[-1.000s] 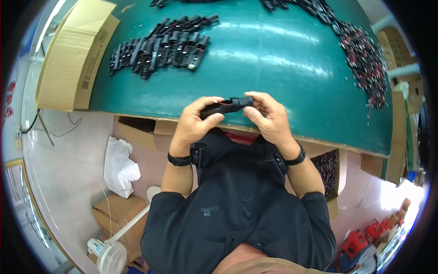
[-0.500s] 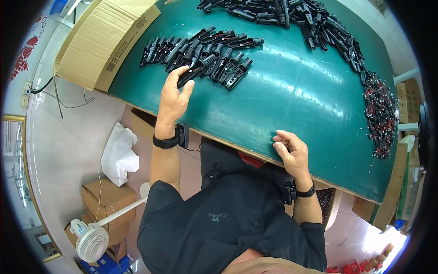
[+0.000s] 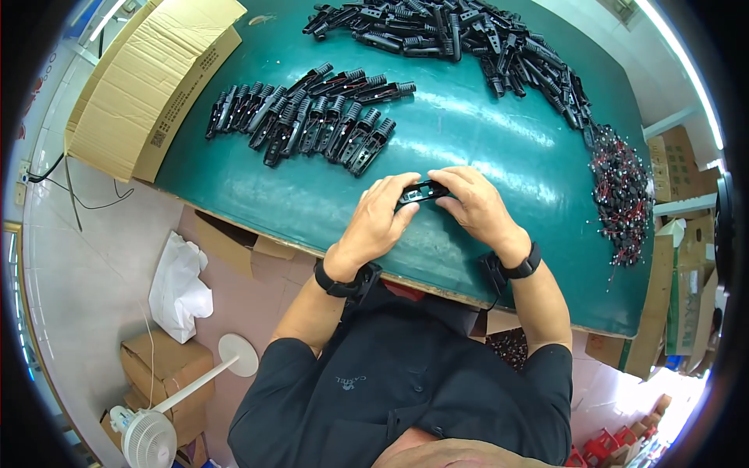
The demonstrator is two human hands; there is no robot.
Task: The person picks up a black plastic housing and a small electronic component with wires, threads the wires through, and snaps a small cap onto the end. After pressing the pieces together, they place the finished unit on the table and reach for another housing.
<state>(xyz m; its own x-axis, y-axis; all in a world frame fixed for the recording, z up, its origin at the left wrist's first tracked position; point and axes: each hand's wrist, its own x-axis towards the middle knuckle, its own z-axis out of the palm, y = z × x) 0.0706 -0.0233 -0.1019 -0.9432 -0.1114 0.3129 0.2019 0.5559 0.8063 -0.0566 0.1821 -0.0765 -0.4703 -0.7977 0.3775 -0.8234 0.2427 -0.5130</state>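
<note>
A black plastic housing [image 3: 421, 193], long and narrow with an open hollow, is held level over the near middle of the green table. My left hand [image 3: 378, 218] grips its left end between thumb and fingers. The other end sits in the thumb and fingers of my right hand [image 3: 477, 206], which hides part of it. Beyond my left hand lies a group of similar black housings [image 3: 308, 121] with ribbed ends, set side by side in slanting rows.
A big heap of black housings [image 3: 468, 35] lies along the table's far side. At the right is a pile of small black parts with red wires [image 3: 620, 195]. An open cardboard box [image 3: 148, 86] stands at the left edge of the green table [image 3: 257, 203]. A white fan [image 3: 148, 437] is lower left.
My left hand has come back from the group of housings toward me and to the right. My right hand has risen from the table edge, and both now hold one housing. The view has shifted slightly.
</note>
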